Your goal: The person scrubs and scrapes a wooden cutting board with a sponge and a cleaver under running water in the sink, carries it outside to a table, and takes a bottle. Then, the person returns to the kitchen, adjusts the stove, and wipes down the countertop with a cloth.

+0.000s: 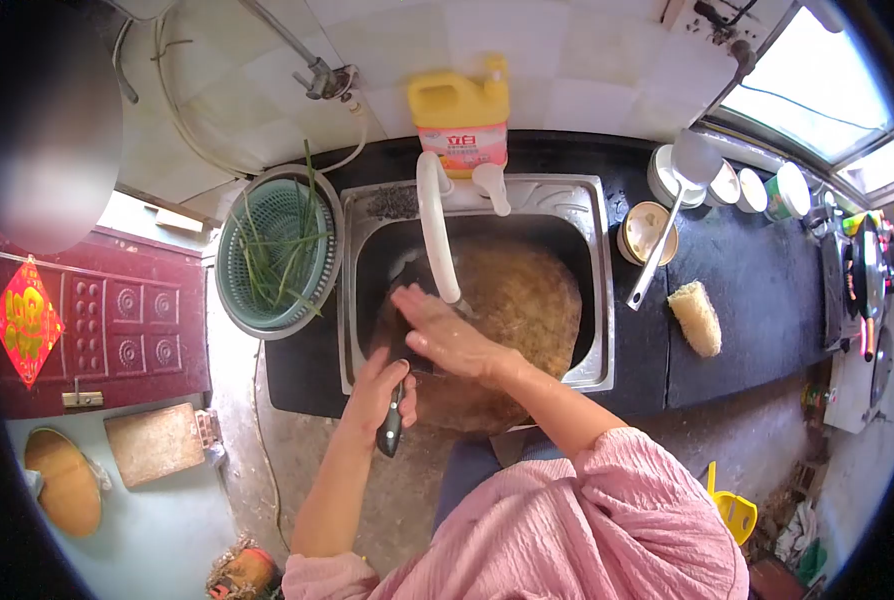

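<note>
Over the sink point(604, 300), my left hand point(372, 392) is wrapped round the black riveted handle of a knife point(391, 432). The knife's blade is mostly hidden by my hands, and its shape does not show clearly. My right hand point(452, 340) is stretched out nearly flat just above the handle, under the white faucet point(437, 225). Whether its palm touches the blade I cannot tell. A wet, round wooden cutting board point(527, 300) lies tilted in the sink, its near part jutting over the front rim.
Left of the sink, a green strainer basket point(229, 262) holds green onions point(285, 265). A yellow detergent jug point(459, 105) stands behind the faucet. On the right counter are a loofah point(695, 320), a ladle point(657, 250), bowls point(632, 232) and a white tub point(787, 192).
</note>
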A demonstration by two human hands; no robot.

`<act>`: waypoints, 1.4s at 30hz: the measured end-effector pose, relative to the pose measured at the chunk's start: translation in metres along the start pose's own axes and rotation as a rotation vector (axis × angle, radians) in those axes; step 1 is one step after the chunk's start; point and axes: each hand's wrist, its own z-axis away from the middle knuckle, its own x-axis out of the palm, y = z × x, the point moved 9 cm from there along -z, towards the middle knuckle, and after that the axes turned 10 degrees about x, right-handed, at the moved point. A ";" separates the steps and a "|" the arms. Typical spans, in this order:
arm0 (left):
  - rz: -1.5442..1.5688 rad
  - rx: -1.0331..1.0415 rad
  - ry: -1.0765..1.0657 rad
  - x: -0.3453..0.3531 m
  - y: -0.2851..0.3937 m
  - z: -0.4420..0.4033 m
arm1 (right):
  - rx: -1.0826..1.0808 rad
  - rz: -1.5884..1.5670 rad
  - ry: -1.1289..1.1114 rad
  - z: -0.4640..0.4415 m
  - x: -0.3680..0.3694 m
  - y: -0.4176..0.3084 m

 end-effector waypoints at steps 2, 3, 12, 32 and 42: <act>0.042 -0.030 0.010 -0.005 -0.004 0.006 | 0.099 0.063 0.014 -0.006 -0.006 0.027; 0.079 -0.037 0.014 -0.008 -0.006 0.011 | 0.182 0.035 0.089 -0.010 -0.015 0.058; 0.153 -0.018 0.061 -0.012 -0.005 0.018 | 0.753 -0.852 0.360 0.043 -0.026 0.086; -0.022 0.083 -0.009 0.028 -0.012 0.031 | 0.787 -1.799 0.386 0.038 -0.009 0.161; -0.101 0.107 -0.026 0.032 -0.021 0.013 | 0.682 -1.714 0.344 0.048 0.007 0.101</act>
